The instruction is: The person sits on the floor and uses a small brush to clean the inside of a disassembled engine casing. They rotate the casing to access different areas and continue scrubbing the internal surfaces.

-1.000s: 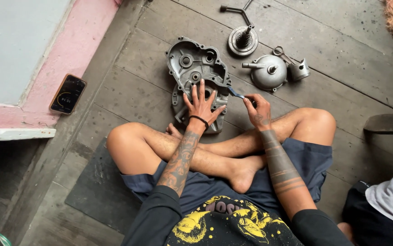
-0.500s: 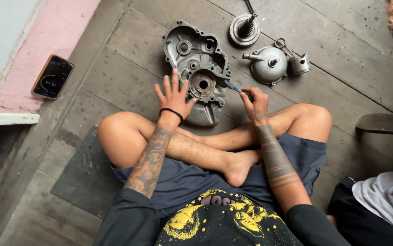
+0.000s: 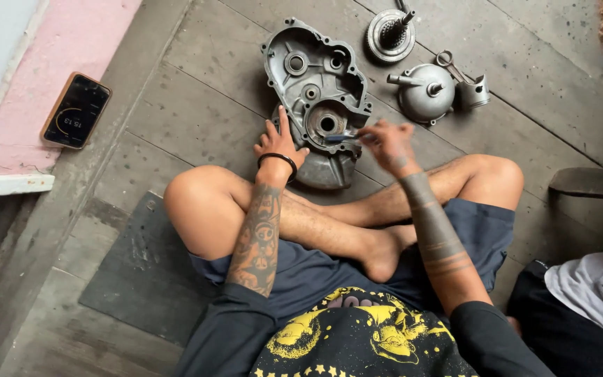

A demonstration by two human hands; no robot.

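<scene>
Person sits cross-legged on wood plank floor (image 3: pixel 197 91). Grey engine crankcase cover (image 3: pixel 312 84) lies on floor just beyond the shins, centre of view. L hand (image 3: pixel 278 146) rests flat on cover's near-left edge, fingers spread, holding nothing. R hand (image 3: pixel 389 143) is blurred, fingers closed round a small tool (image 3: pixel 340 137), tip at cover's round bore. Far right: clutch part (image 3: pixel 390 35), domed metal housing (image 3: pixel 424 91), piston (image 3: pixel 474 91). Phone (image 3: pixel 76 110) far left on pink ledge.
</scene>
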